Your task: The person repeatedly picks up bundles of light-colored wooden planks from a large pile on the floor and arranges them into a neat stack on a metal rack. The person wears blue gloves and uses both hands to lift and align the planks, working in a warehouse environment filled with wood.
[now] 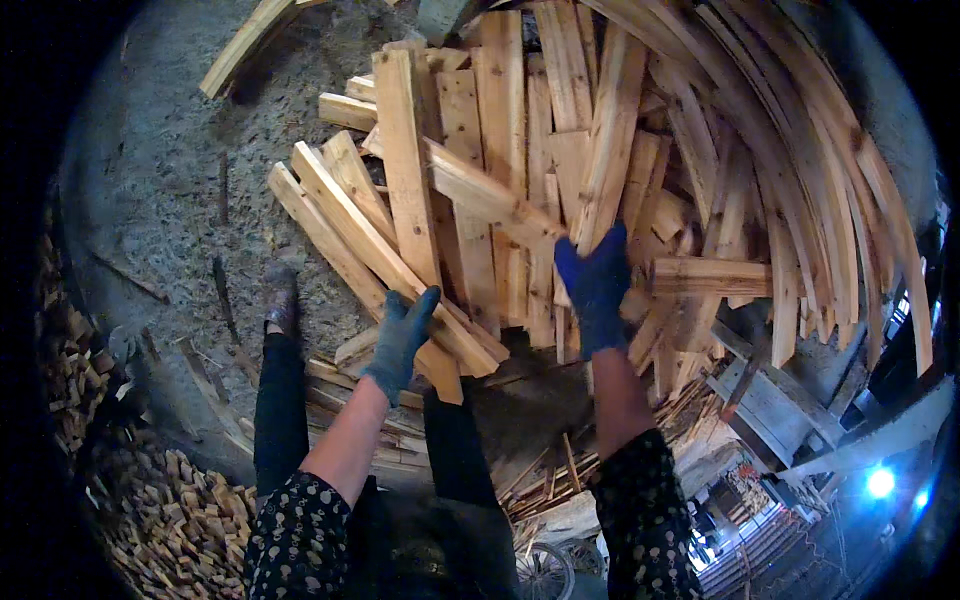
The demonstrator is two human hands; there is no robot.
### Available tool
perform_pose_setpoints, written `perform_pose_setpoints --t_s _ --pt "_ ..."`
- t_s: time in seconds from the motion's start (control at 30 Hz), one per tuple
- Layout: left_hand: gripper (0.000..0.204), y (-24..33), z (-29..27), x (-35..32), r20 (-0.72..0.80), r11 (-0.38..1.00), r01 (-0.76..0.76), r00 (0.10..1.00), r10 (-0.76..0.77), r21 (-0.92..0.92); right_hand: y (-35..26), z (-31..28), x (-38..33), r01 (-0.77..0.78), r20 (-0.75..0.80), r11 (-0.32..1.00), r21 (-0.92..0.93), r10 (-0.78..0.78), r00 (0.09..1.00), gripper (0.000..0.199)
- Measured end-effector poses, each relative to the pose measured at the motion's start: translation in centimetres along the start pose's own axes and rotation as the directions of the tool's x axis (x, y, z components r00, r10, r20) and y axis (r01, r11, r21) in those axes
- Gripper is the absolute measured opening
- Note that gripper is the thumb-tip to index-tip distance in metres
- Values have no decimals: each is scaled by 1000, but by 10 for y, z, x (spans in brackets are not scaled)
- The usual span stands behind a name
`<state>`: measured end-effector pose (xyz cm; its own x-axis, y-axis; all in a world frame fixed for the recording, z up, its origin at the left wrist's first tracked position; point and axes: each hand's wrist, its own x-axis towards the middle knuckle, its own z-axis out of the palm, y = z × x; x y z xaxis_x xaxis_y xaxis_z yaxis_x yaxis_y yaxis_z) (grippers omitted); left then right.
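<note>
My left hand (403,338), in a blue-green work glove, is closed on a pale wooden plank (345,207) slanting across the left side of a heap of planks. Just beyond its fingers, a wide board (405,150) lies lengthwise on the heap. My right hand (597,287), in a blue glove, has its thumb and fingers around the near end of a long plank (612,120) pointing away from me. A slanting plank (480,190) ends beside that thumb. The palm sides of both hands are hidden.
Long curved-looking boards (800,150) are stacked at the right. A short plank (710,276) lies crosswise beside my right hand. Small wood pieces (180,510) are piled at the lower left. A bicycle wheel (543,572) and bright lamp (880,482) show near the lower edge and lower right.
</note>
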<state>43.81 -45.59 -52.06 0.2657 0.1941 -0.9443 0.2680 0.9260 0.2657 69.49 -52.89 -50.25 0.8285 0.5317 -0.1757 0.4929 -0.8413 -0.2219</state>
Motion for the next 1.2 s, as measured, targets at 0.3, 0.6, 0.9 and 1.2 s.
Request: perform_pose_setpoints --t_s 0.3,0.6,0.9,1.2 --pt "94 -28 7 -7 -49 976 -215 976 212 -44 40 28 -195 -70 396 913 401 -104 912 73" --pt "87 -29 -22 1 -96 978 -130 984 147 160 8 -6 -135 43 602 989 139 -118 790 57" --pt "75 -17 -76 9 -210 942 -166 950 232 291 83 31 -107 -317 311 823 471 181 933 48" --pt "44 -19 -78 39 -56 971 -179 980 190 156 51 31 -106 99 364 987 -123 -48 930 34"
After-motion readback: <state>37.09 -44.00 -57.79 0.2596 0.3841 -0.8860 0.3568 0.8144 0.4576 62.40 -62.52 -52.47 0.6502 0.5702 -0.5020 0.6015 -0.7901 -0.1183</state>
